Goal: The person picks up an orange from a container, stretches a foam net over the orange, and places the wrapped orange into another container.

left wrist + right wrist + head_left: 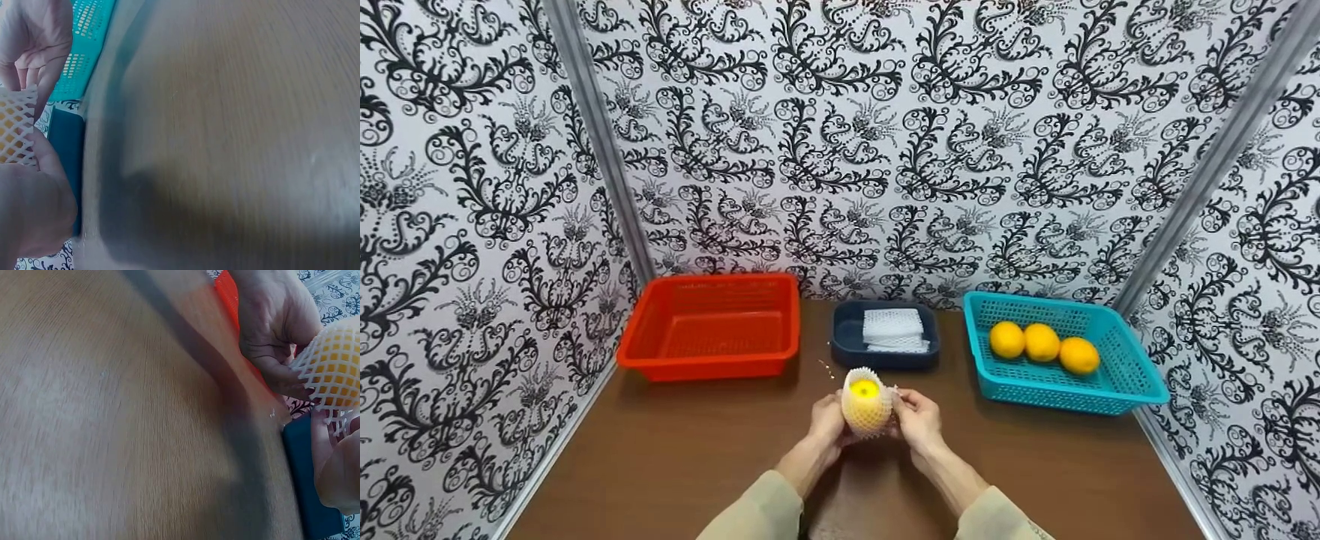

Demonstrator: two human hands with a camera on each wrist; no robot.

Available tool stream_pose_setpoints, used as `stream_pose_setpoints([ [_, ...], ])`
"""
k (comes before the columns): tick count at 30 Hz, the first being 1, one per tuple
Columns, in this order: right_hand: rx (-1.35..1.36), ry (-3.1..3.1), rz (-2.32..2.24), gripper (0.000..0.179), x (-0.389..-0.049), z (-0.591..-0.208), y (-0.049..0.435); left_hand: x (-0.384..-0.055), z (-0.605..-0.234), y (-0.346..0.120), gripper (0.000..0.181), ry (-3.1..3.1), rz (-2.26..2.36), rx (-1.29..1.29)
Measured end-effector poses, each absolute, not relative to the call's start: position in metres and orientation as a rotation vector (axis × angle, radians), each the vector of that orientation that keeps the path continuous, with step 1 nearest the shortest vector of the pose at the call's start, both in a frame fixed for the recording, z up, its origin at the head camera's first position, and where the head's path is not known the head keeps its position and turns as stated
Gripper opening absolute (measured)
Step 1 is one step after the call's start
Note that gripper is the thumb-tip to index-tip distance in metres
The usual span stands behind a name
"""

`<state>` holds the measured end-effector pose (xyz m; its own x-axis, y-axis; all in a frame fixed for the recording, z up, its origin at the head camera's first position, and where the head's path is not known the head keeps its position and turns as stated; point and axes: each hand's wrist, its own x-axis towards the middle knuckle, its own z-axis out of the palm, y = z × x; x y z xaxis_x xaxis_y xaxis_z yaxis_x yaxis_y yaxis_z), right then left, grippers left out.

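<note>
An orange [864, 390] sits inside a white foam net sleeve [871, 424], its top showing through the sleeve's open end. My left hand [826, 421] holds the sleeved fruit from the left side. On the other side my right hand [919, 421] pinches the net's edge between thumb and fingers. The right wrist view shows the netting [332, 371] stretched round the fruit, with fingertips of both hands at its lower edge. Only part of the net [17, 126] enters the left wrist view. Both hands are raised over the brown table [697, 457].
A red basket [709, 367] stands at the back left. Behind the hands, a dark blue tray [885, 360] holds folded white foam nets [894, 327]. At the back right, a teal basket [1057, 397] contains three oranges [1041, 343]. Patterned walls [855, 150] enclose the table.
</note>
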<state>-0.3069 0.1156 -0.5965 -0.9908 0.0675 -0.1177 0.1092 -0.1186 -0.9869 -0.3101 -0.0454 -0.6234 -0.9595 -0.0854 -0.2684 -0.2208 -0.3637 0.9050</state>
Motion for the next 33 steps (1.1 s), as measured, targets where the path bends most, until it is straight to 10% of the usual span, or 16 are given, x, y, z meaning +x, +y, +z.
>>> stream_pose_setpoints([
  [12,0.124,2.073,-2.306,0.016,-0.311,-0.597,0.115,-0.313,-0.614,-0.052,0.032,1.603,2.564,-0.458],
  [26,-0.615,2.343,-2.248,0.064,-0.306,-0.600,0.112,-0.310,-0.609,-0.048,0.029,1.594,2.568,-0.509],
  [33,-0.533,2.539,-2.132,0.085,-0.304,-0.599,0.108,-0.303,-0.606,-0.042,0.019,1.625,2.491,-0.480],
])
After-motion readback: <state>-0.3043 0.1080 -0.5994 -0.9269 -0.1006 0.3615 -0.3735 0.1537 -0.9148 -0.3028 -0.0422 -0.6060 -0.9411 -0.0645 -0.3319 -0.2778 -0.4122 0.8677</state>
